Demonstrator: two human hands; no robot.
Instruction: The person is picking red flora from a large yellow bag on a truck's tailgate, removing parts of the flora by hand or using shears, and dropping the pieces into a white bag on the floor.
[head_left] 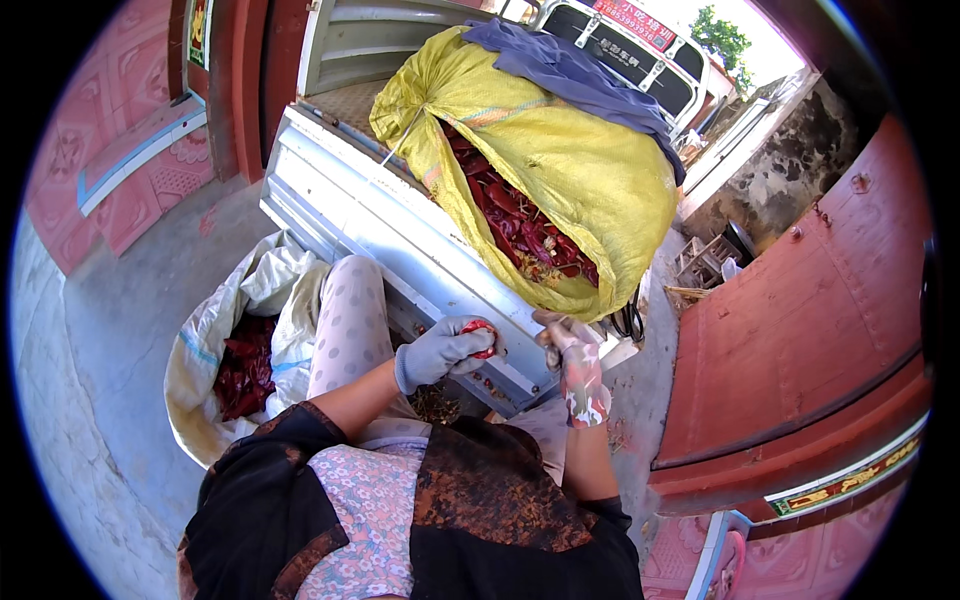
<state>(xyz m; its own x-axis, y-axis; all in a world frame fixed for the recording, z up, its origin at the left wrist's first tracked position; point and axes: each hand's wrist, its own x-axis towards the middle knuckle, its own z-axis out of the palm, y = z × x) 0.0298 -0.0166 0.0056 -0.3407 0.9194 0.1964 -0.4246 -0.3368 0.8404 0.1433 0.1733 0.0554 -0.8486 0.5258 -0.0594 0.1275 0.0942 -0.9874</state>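
Observation:
My left hand (438,352), in a grey glove, is closed around a dried red chili pepper (484,338), part of which shows beyond the fingers. To its right, my right hand (572,362), in a camouflage-patterned glove, has its fingers curled in; what they hold, if anything, is hidden. Just above both hands, a big yellow woven sack (600,180) lies on its side with a long opening. Dried red chilies (500,205) with stems fill that opening. A white woven sack (190,375) stands open beside my left leg, with dark red chilies (245,365) inside.
The yellow sack rests on a small truck's white bed side (350,200), right in front of my knees. A dark blue cloth (570,60) covers its far side. A red metal door (800,320) stands at the right. Chili bits (435,405) lie below my hands.

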